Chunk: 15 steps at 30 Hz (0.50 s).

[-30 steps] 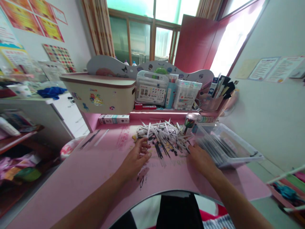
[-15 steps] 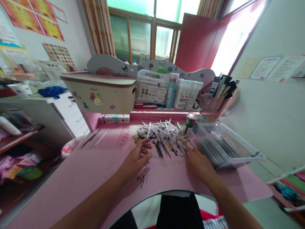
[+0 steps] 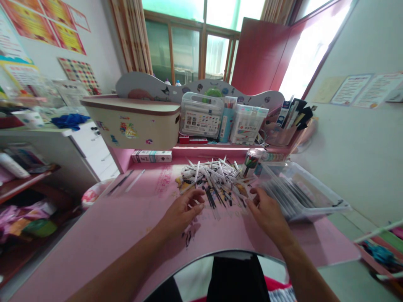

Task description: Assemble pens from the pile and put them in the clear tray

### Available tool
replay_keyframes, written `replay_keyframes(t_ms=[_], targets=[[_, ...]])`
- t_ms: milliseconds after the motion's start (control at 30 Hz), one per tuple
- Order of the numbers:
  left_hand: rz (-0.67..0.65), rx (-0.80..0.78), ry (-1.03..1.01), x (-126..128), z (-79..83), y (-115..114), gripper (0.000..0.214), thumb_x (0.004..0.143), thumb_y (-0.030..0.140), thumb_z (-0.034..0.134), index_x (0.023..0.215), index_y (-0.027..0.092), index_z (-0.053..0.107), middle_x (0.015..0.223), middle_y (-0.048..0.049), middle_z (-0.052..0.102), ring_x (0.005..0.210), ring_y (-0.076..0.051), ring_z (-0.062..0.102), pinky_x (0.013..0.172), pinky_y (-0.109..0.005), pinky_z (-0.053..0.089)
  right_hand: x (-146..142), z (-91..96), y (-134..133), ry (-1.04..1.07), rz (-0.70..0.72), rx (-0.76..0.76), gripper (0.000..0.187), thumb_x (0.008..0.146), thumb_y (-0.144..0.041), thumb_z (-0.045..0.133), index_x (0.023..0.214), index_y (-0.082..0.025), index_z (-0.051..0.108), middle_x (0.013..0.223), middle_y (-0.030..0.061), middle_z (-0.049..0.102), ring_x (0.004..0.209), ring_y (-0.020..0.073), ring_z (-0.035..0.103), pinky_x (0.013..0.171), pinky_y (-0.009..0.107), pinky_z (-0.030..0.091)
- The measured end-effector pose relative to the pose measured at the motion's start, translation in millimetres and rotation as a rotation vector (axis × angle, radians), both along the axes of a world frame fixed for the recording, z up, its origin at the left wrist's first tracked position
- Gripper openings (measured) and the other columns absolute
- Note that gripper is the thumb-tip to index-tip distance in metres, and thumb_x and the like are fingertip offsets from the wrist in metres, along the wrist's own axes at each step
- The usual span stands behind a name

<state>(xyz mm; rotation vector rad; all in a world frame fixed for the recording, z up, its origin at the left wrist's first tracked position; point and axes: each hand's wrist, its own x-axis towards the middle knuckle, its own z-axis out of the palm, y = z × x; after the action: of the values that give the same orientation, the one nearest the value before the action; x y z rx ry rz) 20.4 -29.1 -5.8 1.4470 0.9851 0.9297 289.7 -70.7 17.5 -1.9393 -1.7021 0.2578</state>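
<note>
A heap of slim white and black pens and pen parts (image 3: 217, 174) lies in the middle of the pink desk. At its near left edge hovers my left hand (image 3: 184, 209), fingers loosely bent, thumb apart, nothing between them. My right hand (image 3: 267, 212) is at the near right of the heap, between it and a clear plastic bin (image 3: 327, 203). Its fingers are bent with a gap to the thumb, and I see nothing held. Several long thin items stand or lean inside the bin. Small dark bits (image 3: 188, 238) lie on the desk below my left hand.
A can of pens (image 3: 252, 161) stands behind the heap on the right. Two thin sticks (image 3: 135, 180) lie at the left. A long flat box (image 3: 151, 156) sits at the back. Above are a cream storage bin (image 3: 135, 126), marker cases (image 3: 201, 117) and a pen holder (image 3: 280, 134).
My right hand has lifted and drawn back from the heap's right edge, its fingers now curled up. My left hand has shifted slightly right and toward me.
</note>
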Motion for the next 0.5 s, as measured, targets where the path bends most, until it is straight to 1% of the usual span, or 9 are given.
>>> replay_keyframes(t_ms=[33, 100, 200, 233, 300, 333, 400, 433, 500], targets=[[-0.018, -0.028, -0.024, 0.8, -1.3, -0.5, 0.034, 0.078, 0.035, 0.074, 0.107, 0.019, 0.070, 0.094, -0.0066, 0.066, 0.068, -0.016, 0.062, 0.055, -0.026, 0.049, -7.2, 3.2, -1.9, 0.045, 0.033, 0.040, 0.024, 0.089, -0.030, 0.054, 0.107, -0.016, 0.060, 0.077, 0.0034, 0.066, 0.069, 0.0195, 0.062, 0.068, 0.030, 0.043], [-0.052, -0.112, -0.088, 3.2, -2.8, -3.4, 0.031, 0.078, 0.036, 0.076, 0.103, 0.019, 0.071, 0.090, -0.0058, 0.067, 0.063, -0.013, 0.060, 0.053, -0.024, 0.045, -28.8, 6.3, -6.4, 0.133, 0.154, 0.078, 0.020, 0.087, -0.028, 0.058, 0.103, -0.018, 0.061, 0.073, 0.0004, 0.062, 0.066, 0.0171, 0.058, 0.064, 0.027, 0.041], [-0.098, -0.269, -0.233, 8.3, -0.8, -11.1, 0.032, 0.076, 0.035, 0.080, 0.101, 0.018, 0.071, 0.087, -0.0052, 0.067, 0.058, -0.010, 0.058, 0.052, -0.022, 0.044, -68.5, 3.2, -11.4, 0.211, 0.360, 0.083, 0.009, 0.085, -0.023, 0.062, 0.092, -0.018, 0.061, 0.073, -0.0003, 0.061, 0.067, 0.0151, 0.056, 0.063, 0.025, 0.040], [-0.124, -0.315, -0.300, 9.9, 0.6, -13.5, 0.030, 0.076, 0.035, 0.080, 0.098, 0.017, 0.071, 0.086, -0.0057, 0.067, 0.062, -0.012, 0.060, 0.055, -0.023, 0.046, -79.5, 1.6, -11.6, 0.227, 0.416, 0.076, 0.007, 0.084, -0.020, 0.063, 0.090, -0.018, 0.061, 0.075, 0.0000, 0.061, 0.068, 0.0147, 0.055, 0.064, 0.025, 0.040], [-0.129, -0.398, -0.430, 12.1, 3.0, -16.0, 0.026, 0.080, 0.035, 0.076, 0.097, 0.017, 0.070, 0.079, -0.0043, 0.065, 0.062, -0.013, 0.061, 0.056, -0.023, 0.048, -92.7, 0.1, -8.5, 0.244, 0.511, 0.047, 0.008, 0.084, -0.018, 0.065, 0.090, -0.017, 0.061, 0.080, 0.0007, 0.063, 0.071, 0.0143, 0.056, 0.067, 0.024, 0.042], [-0.127, -0.435, -0.474, 12.3, 3.8, -15.6, 0.024, 0.081, 0.034, 0.075, 0.096, 0.017, 0.069, 0.075, -0.0037, 0.065, 0.061, -0.013, 0.061, 0.055, -0.023, 0.049, -94.1, 0.7, -5.4, 0.228, 0.538, 0.028, 0.006, 0.085, -0.018, 0.065, 0.090, -0.017, 0.062, 0.083, 0.0013, 0.064, 0.074, 0.0144, 0.057, 0.069, 0.024, 0.043], [-0.053, -0.450, -0.530, 11.2, 4.5, -11.3, 0.018, 0.081, 0.030, 0.075, 0.088, 0.015, 0.067, 0.073, -0.0034, 0.065, 0.058, -0.012, 0.060, 0.055, -0.022, 0.050, -87.4, 3.9, 3.2, 0.112, 0.510, -0.015, 0.004, 0.090, -0.017, 0.060, 0.090, -0.016, 0.064, 0.091, 0.0043, 0.066, 0.083, 0.0161, 0.060, 0.077, 0.026, 0.044], [0.012, -0.444, -0.538, 10.0, 4.6, -8.0, 0.017, 0.080, 0.027, 0.076, 0.084, 0.014, 0.066, 0.074, -0.0042, 0.066, 0.058, -0.011, 0.061, 0.054, -0.021, 0.051, -80.7, 5.8, 8.1, 0.018, 0.452, -0.042, 0.009, 0.092, -0.016, 0.056, 0.091, -0.016, 0.066, 0.095, 0.0065, 0.067, 0.088, 0.0177, 0.061, 0.081, 0.028, 0.044], [0.123, -0.448, -0.540, 7.0, 4.6, -1.3, 0.014, 0.082, 0.024, 0.074, 0.083, 0.014, 0.065, 0.075, -0.0045, 0.067, 0.057, -0.010, 0.061, 0.051, -0.019, 0.050, -65.2, 8.1, 16.9, -0.190, 0.293, -0.103, 0.017, 0.093, -0.014, 0.051, 0.093, -0.015, 0.068, 0.105, 0.0112, 0.067, 0.099, 0.0220, 0.061, 0.087, 0.031, 0.044]])
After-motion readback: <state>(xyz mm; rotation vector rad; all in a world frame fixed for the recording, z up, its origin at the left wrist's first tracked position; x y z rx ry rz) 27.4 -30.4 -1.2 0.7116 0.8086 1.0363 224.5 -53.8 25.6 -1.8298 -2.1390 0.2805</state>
